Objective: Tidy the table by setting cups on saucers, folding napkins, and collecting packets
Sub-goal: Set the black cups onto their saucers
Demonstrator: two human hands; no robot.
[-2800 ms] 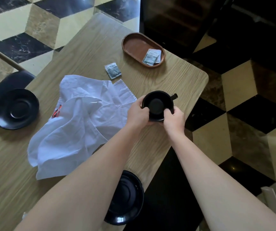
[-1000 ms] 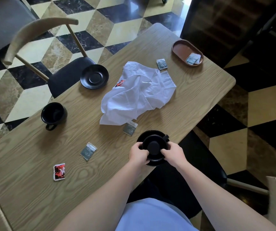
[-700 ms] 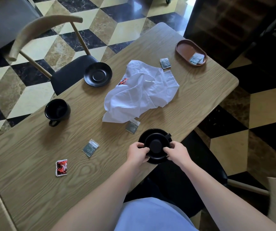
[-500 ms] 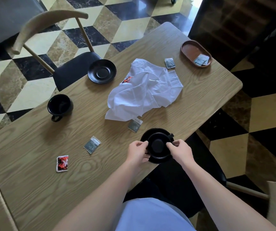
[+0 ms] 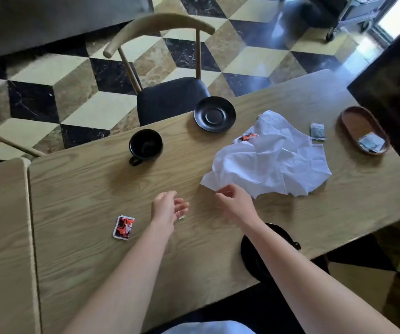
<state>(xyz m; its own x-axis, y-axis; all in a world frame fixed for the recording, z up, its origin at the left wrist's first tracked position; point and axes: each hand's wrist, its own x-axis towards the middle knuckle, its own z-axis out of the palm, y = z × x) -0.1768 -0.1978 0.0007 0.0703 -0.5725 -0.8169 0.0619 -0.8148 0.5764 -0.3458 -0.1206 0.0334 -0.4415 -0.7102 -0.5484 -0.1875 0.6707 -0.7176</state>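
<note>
- Hands are both over the wooden desk, apart from each other.
- Left hand hovers with relaxed, spread fingers and holds nothing; a small packet corner shows just under its fingers.
- Right hand has its fingers curled at the near corner of the white napkin; I cannot tell if it already pinches the cloth.
- Napkin lies crumpled in the middle of the desk.
- Red packet lies left of the left hand.
- Black cup stands alone at the far edge, near the empty saucer.
- Second cup on its saucer is at the near edge, partly hidden by the right arm.
- Brown tray with packets is at the right end, a grey packet just beside it.
</note>
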